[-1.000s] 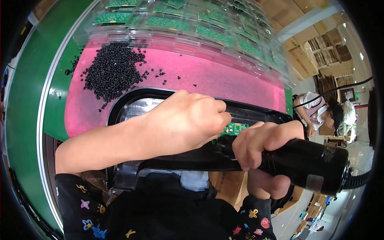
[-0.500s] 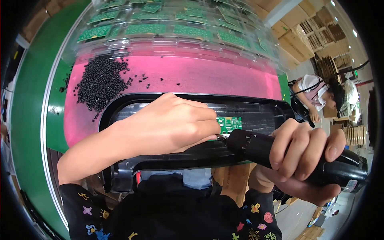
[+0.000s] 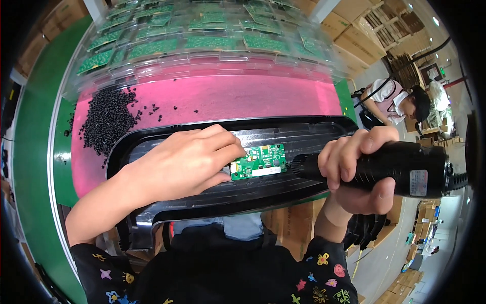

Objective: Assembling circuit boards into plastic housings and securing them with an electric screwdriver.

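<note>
A small green circuit board [image 3: 259, 160] lies inside a long black plastic housing [image 3: 304, 133] that rests on a pink mat [image 3: 243, 99]. My left hand [image 3: 190, 163] lies on the housing with its fingertips pressed against the board's left edge. My right hand [image 3: 357, 172] is wrapped around a thick black electric screwdriver [image 3: 400, 169], held sideways. The tool's front end sits just right of the board; its tip is hidden.
A heap of small black screws [image 3: 106, 121] lies on the mat's left end. Clear plastic trays holding several green boards [image 3: 202, 43] line the far side. The green bench edge [image 3: 38, 152] curves at left. Another person [image 3: 400, 101] works at right among cardboard boxes.
My right hand has drawn the screwdriver back to the right, off the housing's middle. The green board, mostly covered before, now shows fully. My left hand stays at the board's left edge.
</note>
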Motion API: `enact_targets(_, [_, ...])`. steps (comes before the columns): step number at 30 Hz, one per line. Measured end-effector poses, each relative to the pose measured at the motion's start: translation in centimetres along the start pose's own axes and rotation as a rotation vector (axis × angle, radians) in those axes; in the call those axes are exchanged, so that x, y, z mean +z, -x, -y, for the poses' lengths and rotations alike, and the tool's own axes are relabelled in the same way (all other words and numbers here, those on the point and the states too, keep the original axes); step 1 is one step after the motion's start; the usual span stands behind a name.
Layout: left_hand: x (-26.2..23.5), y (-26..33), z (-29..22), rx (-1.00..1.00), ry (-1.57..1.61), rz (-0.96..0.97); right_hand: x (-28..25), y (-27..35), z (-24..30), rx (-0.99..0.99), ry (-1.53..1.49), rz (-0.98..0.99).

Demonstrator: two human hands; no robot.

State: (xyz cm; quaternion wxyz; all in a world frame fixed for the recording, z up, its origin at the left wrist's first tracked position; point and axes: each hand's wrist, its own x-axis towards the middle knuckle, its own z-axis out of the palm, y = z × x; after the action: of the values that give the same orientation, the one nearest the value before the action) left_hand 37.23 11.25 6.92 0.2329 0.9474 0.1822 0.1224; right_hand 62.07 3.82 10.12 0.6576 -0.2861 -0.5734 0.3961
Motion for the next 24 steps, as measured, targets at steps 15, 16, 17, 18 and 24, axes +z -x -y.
enact_targets(15, [0.1, 0.0, -0.2, 0.01, 0.024, -0.023, 0.0, -0.4, -1.0, 0.061, 0.035, -0.002])
enact_targets(16, [0.2, 0.1, -0.2, 0.008, 0.026, -0.025, 0.0, -0.4, -1.1, 0.063, 0.035, 0.0])
enact_targets(17, [0.2, 0.1, -0.3, 0.008, 0.014, -0.052, 0.0, -0.5, -1.2, 0.077, 0.029, 0.001])
enact_targets(18, [0.2, 0.1, -0.4, 0.008, 0.0, -0.079, 0.1, -0.6, -1.2, 0.089, 0.023, 0.002])
enact_targets(24, [-2.9, 0.1, -1.3, -0.025, -0.055, -0.36, 0.7, -1.0, -1.7, 0.047, 0.023, 0.018])
